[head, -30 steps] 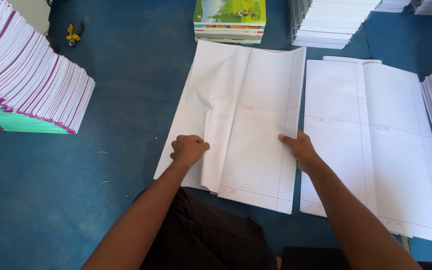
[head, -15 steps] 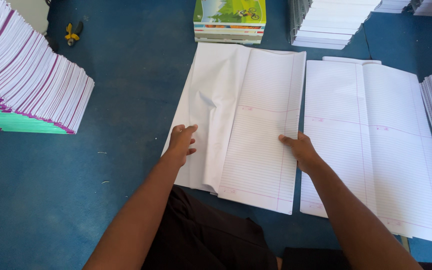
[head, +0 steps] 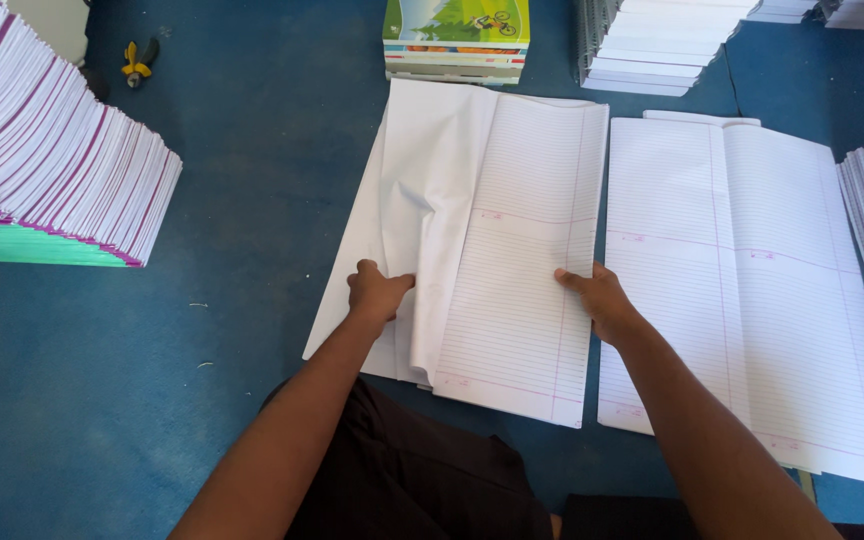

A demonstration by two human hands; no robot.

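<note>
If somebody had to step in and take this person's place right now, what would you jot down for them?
Left hand: curled on the raised fold of the large ruled sheets, gripping the paper near its lower left part.
Right hand: flat on the right edge of the same sheets, pinning them to the blue floor.
The left portion is folded partway over and crumpled, not yet flat or creased.
A second spread of ruled sheets lies flat to the right, untouched.
Around: a slanted pile of pink-edged paper at far left, a stack of colourful covers above, white stacks at upper right.
</note>
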